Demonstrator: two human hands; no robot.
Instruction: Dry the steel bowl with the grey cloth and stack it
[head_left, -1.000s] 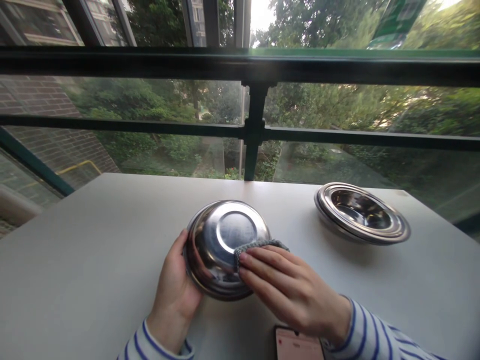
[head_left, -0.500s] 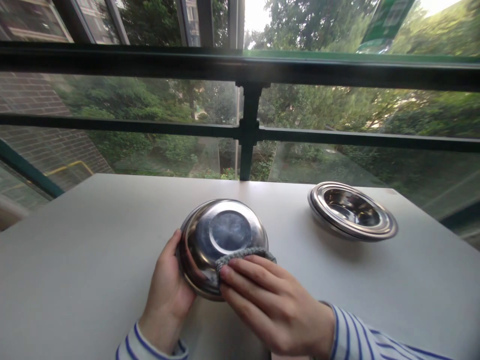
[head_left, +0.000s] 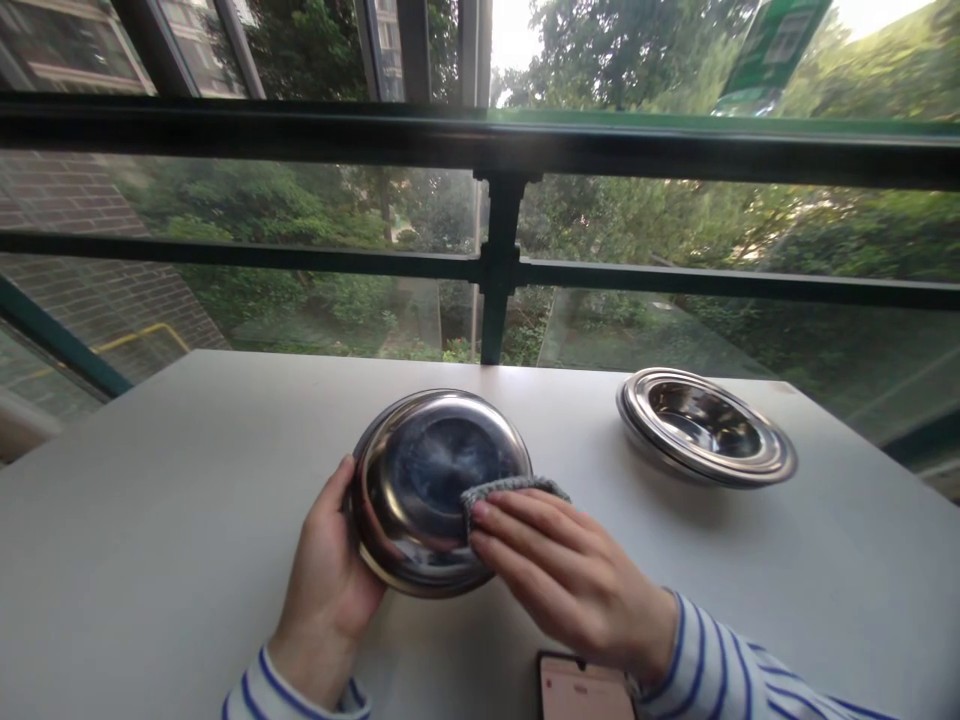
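Note:
A shiny metal bowl (head_left: 420, 470) is held tilted above the white table, its outer base facing me. My left hand (head_left: 330, 570) grips its left rim, the thumb on the edge and the other fingers hidden beneath. Against the lower right of the bowl's outside, my right hand (head_left: 570, 570) presses a folded grey knitted cloth (head_left: 517, 486). The fingers of that hand lie together over the cloth, covering most of it.
Nested metal bowls (head_left: 705, 430) stand at the right on the white table (head_left: 187, 480). A phone (head_left: 585, 690) lies at the near edge below my right wrist. Beyond the table runs a dark green railing (head_left: 495, 265) with glass panels, and a green bottle-like object (head_left: 776, 50) is above it.
My right hand and the cloth have slid right and slightly up along the bowl. The bowl has shifted a little left and tilted. More of the phone now shows.

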